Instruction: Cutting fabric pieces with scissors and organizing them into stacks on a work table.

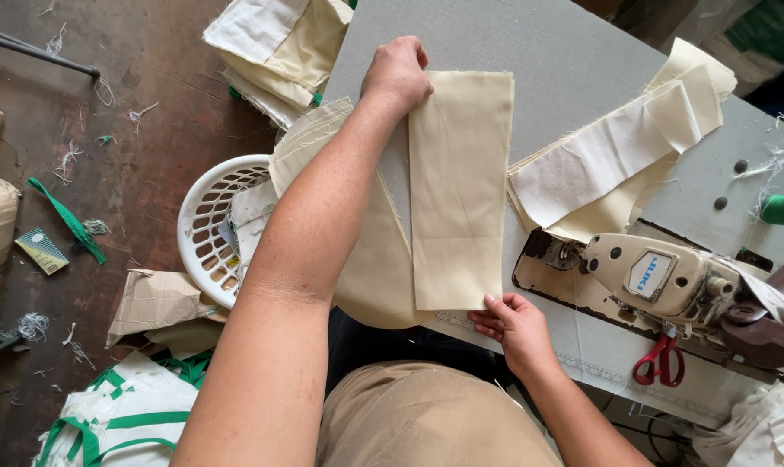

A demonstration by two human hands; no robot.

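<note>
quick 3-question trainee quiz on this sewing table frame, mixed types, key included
1. True or false: the left hand presses the far end of the cream fabric strip.
2. The right hand holds the strip's: A) far end B) near end C) middle
3. What red-handled tool lies beside the sewing machine?

Key: 1 true; 2 B; 3 scissors.

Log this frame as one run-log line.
left hand: grips far end of cream fabric strip | right hand: pinches near end | strip: flat on grey table | beside: sewing machine, red scissors
</note>
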